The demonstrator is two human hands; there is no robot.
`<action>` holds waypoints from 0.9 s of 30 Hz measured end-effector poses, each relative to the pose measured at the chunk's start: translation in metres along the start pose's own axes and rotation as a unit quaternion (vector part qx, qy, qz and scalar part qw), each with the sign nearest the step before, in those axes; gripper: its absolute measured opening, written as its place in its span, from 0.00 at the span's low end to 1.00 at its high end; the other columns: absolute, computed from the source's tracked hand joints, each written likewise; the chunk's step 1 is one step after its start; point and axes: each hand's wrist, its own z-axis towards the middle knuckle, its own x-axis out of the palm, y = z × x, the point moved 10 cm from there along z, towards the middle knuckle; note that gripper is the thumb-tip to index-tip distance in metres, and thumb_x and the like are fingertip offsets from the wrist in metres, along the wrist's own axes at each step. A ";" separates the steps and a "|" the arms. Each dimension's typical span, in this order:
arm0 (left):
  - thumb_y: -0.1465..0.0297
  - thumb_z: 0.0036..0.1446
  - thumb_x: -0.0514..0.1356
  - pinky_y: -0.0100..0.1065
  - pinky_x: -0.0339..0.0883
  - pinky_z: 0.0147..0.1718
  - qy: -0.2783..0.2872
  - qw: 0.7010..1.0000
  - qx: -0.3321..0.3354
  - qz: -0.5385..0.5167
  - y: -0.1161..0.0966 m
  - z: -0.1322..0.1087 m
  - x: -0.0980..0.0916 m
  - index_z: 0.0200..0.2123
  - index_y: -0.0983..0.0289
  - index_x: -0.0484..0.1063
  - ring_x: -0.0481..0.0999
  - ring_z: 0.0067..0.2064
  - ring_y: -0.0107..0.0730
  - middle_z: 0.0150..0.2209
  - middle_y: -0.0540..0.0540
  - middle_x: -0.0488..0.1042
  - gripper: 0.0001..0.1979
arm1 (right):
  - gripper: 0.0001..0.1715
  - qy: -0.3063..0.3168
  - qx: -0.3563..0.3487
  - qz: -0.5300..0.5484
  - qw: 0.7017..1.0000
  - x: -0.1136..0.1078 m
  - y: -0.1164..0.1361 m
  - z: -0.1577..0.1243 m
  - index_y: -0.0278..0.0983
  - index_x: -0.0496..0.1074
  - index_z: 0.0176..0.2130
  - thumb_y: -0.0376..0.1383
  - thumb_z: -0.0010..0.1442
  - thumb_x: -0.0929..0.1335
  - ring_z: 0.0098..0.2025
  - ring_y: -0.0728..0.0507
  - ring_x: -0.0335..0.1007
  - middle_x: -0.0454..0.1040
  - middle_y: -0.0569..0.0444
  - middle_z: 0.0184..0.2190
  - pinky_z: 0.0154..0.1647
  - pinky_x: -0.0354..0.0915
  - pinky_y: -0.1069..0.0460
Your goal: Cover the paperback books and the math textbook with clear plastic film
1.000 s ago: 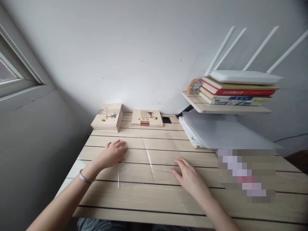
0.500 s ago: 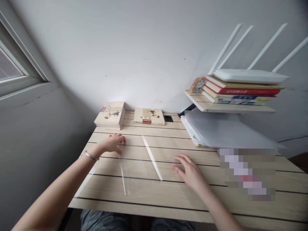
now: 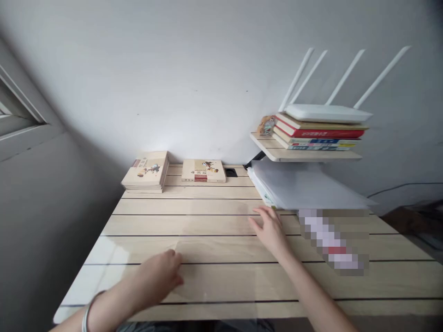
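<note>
On the desk [image 3: 311,281], clear sheet [image 3: 221,263], hands [image 3: 162,276] flat

Soft daylight from the left; glare whitens the pale slatted wooden table [image 3: 221,206] at its near-left corner; edges bend and blur.

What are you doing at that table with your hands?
A person is sitting at a wooden table. Their left hand rests near the front edge on a thin clear plastic sheet lying flat there. Their right hand reaches toward a stack of clear sheets under a small shelf. Two piles of books sit by the wall.
</note>
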 end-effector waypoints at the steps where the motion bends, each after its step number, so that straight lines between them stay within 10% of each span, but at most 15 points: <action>1: 0.67 0.57 0.55 0.38 0.68 0.34 0.000 1.000 0.005 0.028 -0.011 -0.002 0.002 0.39 0.65 0.71 0.75 0.36 0.41 0.39 0.60 0.74 0.10 | 0.16 0.022 0.001 0.006 1.000 0.004 0.001 -0.001 0.35 0.73 0.42 0.40 0.58 0.64 0.48 0.36 0.66 0.70 0.41 0.45 0.50 0.62 0.41; 7: 0.68 0.53 0.63 0.39 0.63 0.52 -0.053 0.974 0.220 -0.015 -0.053 0.027 -0.034 0.50 0.61 0.69 0.68 0.55 0.44 0.56 0.60 0.67 0.19 | 0.25 0.212 0.002 -0.059 0.975 0.038 0.019 -0.022 0.42 0.69 0.52 0.47 0.58 0.64 0.59 0.32 0.55 0.63 0.45 0.58 0.50 0.58 0.35; 12: 0.56 0.53 0.62 0.48 0.47 0.62 -0.044 0.964 0.261 0.003 -0.039 0.049 -0.022 0.62 0.62 0.56 0.46 0.67 0.51 0.66 0.63 0.49 0.36 | 0.23 0.211 -0.044 -0.067 0.974 0.048 0.031 0.013 0.42 0.69 0.52 0.44 0.58 0.66 0.60 0.32 0.52 0.63 0.46 0.59 0.52 0.55 0.34; 21: 0.58 0.49 0.65 0.51 0.68 0.42 -0.187 0.957 -0.174 0.137 -0.041 0.020 0.031 0.61 0.68 0.59 0.61 0.59 0.68 0.61 0.75 0.58 0.39 | 0.09 0.065 -0.161 0.101 0.980 0.006 0.066 0.052 0.39 0.74 0.38 0.35 0.59 0.65 0.46 0.39 0.65 0.72 0.48 0.41 0.49 0.64 0.43; 27: 0.54 0.51 0.62 0.42 0.68 0.30 -0.170 0.947 -0.226 0.155 -0.065 0.036 0.011 0.53 0.73 0.70 0.73 0.39 0.52 0.43 0.72 0.73 0.33 | 0.09 0.080 -0.178 0.164 0.967 -0.010 0.080 0.005 0.39 0.73 0.35 0.32 0.60 0.63 0.41 0.43 0.70 0.73 0.50 0.37 0.43 0.69 0.47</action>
